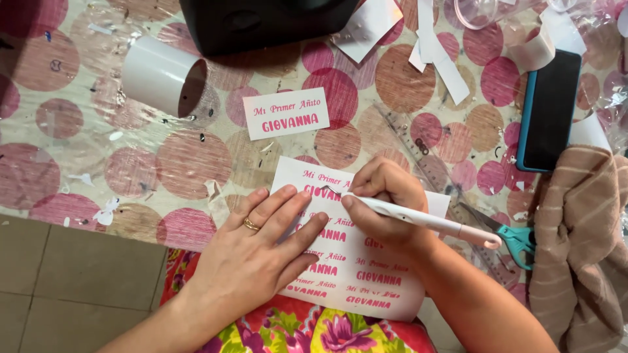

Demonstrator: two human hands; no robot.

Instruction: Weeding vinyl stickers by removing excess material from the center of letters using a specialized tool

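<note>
— So, what are the two hands doing right now?

— Left hand (258, 252) lies flat, fingers (288, 209) spread open, pressing down on a white sticker sheet (366, 274) printed with rows of pink lettering. The sheet sits at the near edge of the desk (78, 150), partly hanging over a lap in flowered cloth (314, 330).

— And the right?

— Right hand (386, 202) is curled closed around a slim white craft pen (425, 221), its pink-capped end pointing toward the right. The tip touches the sheet near its top edge, just beside the left fingertips, where a small curl of paper is lifted.

— Anything else close by?

— One separate cut label (286, 112) with pink lettering lies just above the sheet. A white roll (163, 75) rests on its side to the upper left, beside a black machine (261, 23) at the far edge. To the right are teal-handled scissors (510, 235), a clear ruler (418, 147) running diagonally under the wrist, a dark phone in a blue case (549, 111), and a beige striped towel (575, 248). White paper scraps (435, 55) lie scattered near the top, over the polka-dot cover.
</note>
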